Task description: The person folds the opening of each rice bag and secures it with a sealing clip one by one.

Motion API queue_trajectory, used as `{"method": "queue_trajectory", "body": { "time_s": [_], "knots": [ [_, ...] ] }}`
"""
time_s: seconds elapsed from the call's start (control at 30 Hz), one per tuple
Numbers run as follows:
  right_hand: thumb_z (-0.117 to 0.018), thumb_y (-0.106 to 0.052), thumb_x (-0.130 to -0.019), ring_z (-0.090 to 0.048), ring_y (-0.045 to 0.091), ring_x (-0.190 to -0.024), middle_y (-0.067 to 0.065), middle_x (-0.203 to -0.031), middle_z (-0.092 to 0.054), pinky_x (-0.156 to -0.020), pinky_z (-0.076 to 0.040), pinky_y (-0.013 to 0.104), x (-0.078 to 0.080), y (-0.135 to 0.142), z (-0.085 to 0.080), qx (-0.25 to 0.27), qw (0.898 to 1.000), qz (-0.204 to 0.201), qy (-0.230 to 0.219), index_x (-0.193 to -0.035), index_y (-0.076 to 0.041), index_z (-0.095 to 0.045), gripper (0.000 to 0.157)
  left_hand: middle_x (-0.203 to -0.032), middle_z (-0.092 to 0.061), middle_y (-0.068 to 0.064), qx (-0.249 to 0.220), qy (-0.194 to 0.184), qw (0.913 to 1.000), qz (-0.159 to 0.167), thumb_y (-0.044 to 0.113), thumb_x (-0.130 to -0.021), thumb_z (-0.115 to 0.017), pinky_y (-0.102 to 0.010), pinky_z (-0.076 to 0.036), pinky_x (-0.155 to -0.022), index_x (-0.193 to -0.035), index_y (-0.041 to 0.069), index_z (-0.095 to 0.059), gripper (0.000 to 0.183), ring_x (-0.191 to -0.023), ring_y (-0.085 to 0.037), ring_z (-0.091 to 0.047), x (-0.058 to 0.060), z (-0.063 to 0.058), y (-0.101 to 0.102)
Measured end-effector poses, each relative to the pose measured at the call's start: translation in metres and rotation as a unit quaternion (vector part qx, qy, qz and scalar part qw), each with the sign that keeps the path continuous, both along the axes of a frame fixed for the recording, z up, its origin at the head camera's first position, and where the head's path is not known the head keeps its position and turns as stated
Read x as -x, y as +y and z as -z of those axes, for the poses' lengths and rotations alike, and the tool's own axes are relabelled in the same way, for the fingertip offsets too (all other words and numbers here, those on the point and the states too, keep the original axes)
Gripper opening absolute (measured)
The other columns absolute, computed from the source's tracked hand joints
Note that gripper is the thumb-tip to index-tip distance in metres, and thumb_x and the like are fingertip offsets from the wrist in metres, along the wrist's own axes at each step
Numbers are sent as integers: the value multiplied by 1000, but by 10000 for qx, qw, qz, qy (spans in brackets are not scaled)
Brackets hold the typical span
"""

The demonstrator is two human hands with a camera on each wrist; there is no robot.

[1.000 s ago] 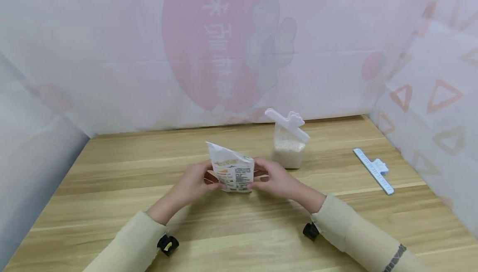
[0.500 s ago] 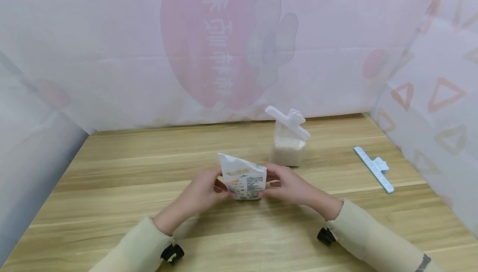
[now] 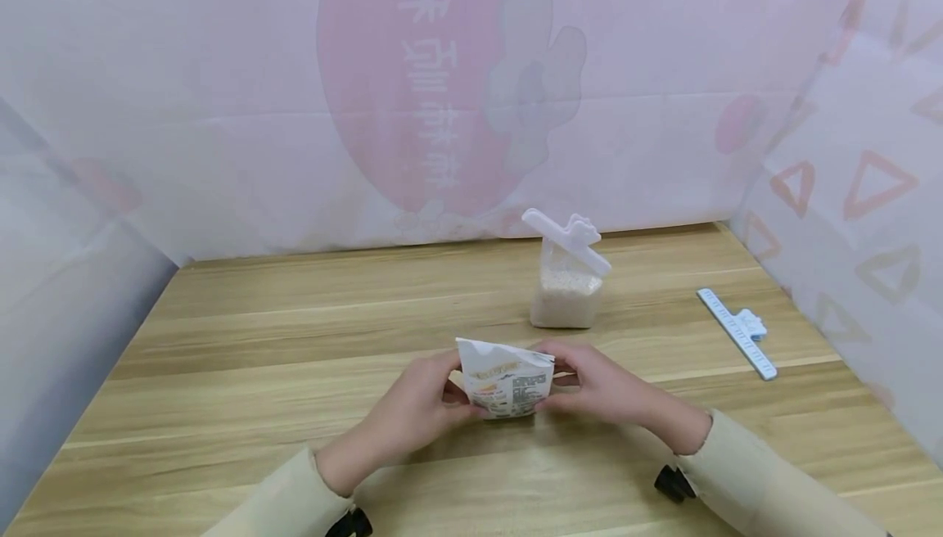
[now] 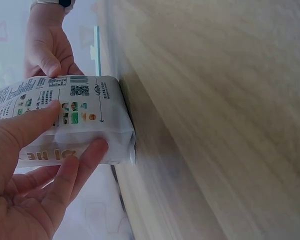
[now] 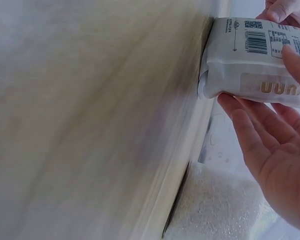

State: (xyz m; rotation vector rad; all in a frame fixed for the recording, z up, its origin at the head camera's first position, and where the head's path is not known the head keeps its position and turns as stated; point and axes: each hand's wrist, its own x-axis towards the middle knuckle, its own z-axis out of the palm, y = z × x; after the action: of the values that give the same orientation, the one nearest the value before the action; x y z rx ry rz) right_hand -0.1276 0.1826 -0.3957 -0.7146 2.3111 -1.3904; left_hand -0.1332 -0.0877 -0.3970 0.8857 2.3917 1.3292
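Observation:
A white printed food packet stands at the middle of the wooden table, between both hands. My left hand grips its left side, thumb on the printed face and fingers behind. From the other side my right hand holds it in the same way. In the left wrist view the packet shows a QR code and small coloured pictures, its base close to the tabletop. Over in the right wrist view, a barcode marks the packet, with fingertips against its side.
Behind the packet, slightly right, stands a clear bag of white grains with a white sealing clip across its top. A light-blue sealing clip lies at the right of the table. Fabric walls enclose the back and sides.
Both hands have moved the packet to the right and nearer to the person. Its top edge now appears lower and more level. The bag of grains and the blue clip stay in place.

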Motion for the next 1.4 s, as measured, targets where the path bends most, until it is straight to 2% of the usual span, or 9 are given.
{"method": "queue_trajectory", "body": {
  "time_s": [0.2, 0.37, 0.43, 0.53, 0.67, 0.8, 0.93, 1.07, 1.4],
  "knots": [
    [-78, -16, -86, -64, 25, -115, 11, -128, -64, -99, -54, 35, -5, 7, 2, -117, 9999, -31, 78, -131, -9, -56, 50, -113, -72, -4, 121, 33, 9999, 55, 10, -80, -83, -18, -57, -67, -121, 16, -63, 46, -76, -3, -70, -4, -1, 4],
    [-77, -20, -87, -63, 23, -118, 9, -132, -62, -100, -53, 37, -9, 9, -1, -61, 9998, 44, 184, -133, -12, -56, 52, -109, -72, 6, 385, 304, 9988, 49, 21, -80, -84, -23, -56, -69, -121, 22, -63, 46, -78, -4, -66, -4, -5, 0],
    [-76, -18, -88, -61, 18, -121, 12, -135, -61, -100, -53, 36, -12, 9, -4, 145, 9991, 108, 378, -135, -9, -55, 53, -109, -71, 9, 567, 507, 9971, -7, 29, -80, -84, -27, -55, -73, -121, 25, -62, 47, -86, -9, -65, -4, -12, -4],
    [-73, -11, -89, -59, 9, -122, 16, -135, -61, -100, -52, 31, -16, 9, -10, 616, 9944, 209, 835, -135, -3, -54, 50, -113, -70, 10, 666, 954, 9931, -138, 37, -80, -82, -29, -52, -76, -127, 25, -60, 54, -98, -15, -64, -8, -32, -10],
    [-67, 4, -90, -60, 8, -122, 16, -129, -65, -99, -53, 29, -17, 7, -18, 1327, 9799, 255, 1466, -130, 0, -55, 42, -119, -69, 9, 232, 1702, 9846, -316, 34, -78, -84, -27, -49, -75, -132, 22, -60, 60, -104, -12, -62, -12, -61, -12],
    [-63, 14, -88, -66, 10, -116, 2, -124, -70, -95, -55, 30, -17, 2, -21, 1902, 9646, 294, 1801, -116, 3, -56, 31, -113, -69, 11, -315, 2249, 9736, -248, 24, -82, -83, -27, -50, -76, -125, 22, -63, 47, -100, -7, -62, -13, -79, -7],
    [-59, 19, -88, -70, 11, -107, -8, -117, -72, -88, -58, 28, -20, -4, -23, 2257, 9554, 305, 1881, -102, 3, -54, 22, -105, -70, 8, -700, 2583, 9635, 19, 11, -86, -77, -26, -50, -71, -111, 17, -66, 28, -92, -5, -62, -11, -84, 1],
    [-59, 19, -88, -70, 10, -105, -9, -114, -72, -85, -58, 27, -21, -7, -23, 2226, 9519, 367, 2073, -97, -2, -56, 23, -95, -70, 7, -941, 2680, 9585, 249, -3, -85, -70, -23, -46, -64, -98, 15, -67, 23, -82, -4, -60, -6, -83, 5],
    [-62, 13, -88, -69, 10, -107, -9, -114, -72, -84, -58, 28, -20, -4, -22, 2192, 9465, 309, 2349, -93, -5, -60, 19, -90, -71, 5, -1155, 2250, 9660, 543, -9, -83, -63, -22, -41, -56, -91, 16, -68, 27, -81, -2, -60, 0, -85, 6]
  ]
}}
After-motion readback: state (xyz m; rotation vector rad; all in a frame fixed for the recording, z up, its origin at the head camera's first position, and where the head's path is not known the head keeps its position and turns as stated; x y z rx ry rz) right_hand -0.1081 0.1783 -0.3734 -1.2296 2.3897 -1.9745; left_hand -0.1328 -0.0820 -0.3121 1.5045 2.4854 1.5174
